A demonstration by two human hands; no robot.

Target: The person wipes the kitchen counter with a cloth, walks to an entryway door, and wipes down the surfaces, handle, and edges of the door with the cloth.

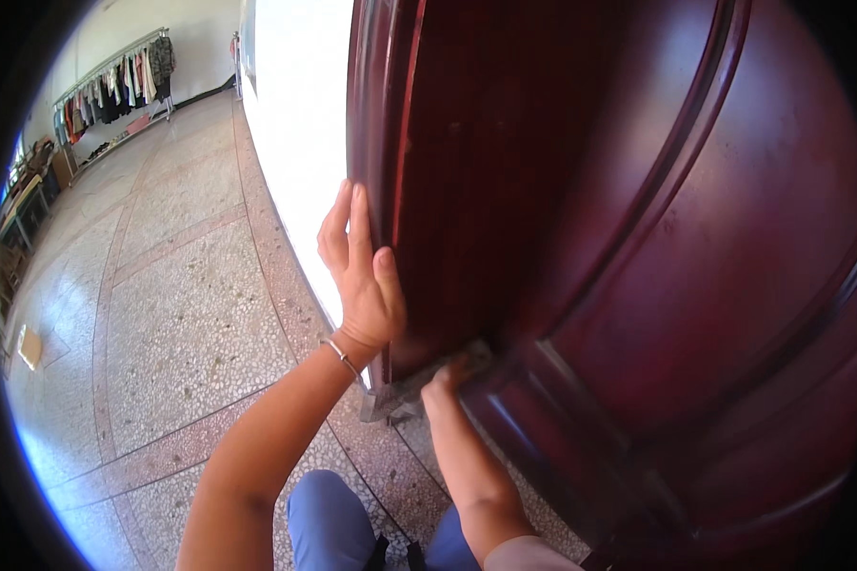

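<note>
My left hand [364, 276] lies against the upright edge of a dark red glossy wooden panel [505, 190], fingers stretched upward and apart. It holds nothing. Low down, at the panel's bottom edge, my right hand [448, 379] reaches in with its fingers curled. Something greyish [476, 358] shows at those fingers, too blurred to name. A grey block [375, 404] sits at the panel's lower left corner, just left of the right hand. The right hand's fingertips are partly hidden in shadow and blur.
A second curved red wooden panel [733, 247] fills the right side. White wall [295, 124] stands left of the edge. Speckled stone floor [190, 314] spreads leftward. Far off are a clothes rack [114, 90], a cluttered table [24, 205] and a small tan box [29, 347].
</note>
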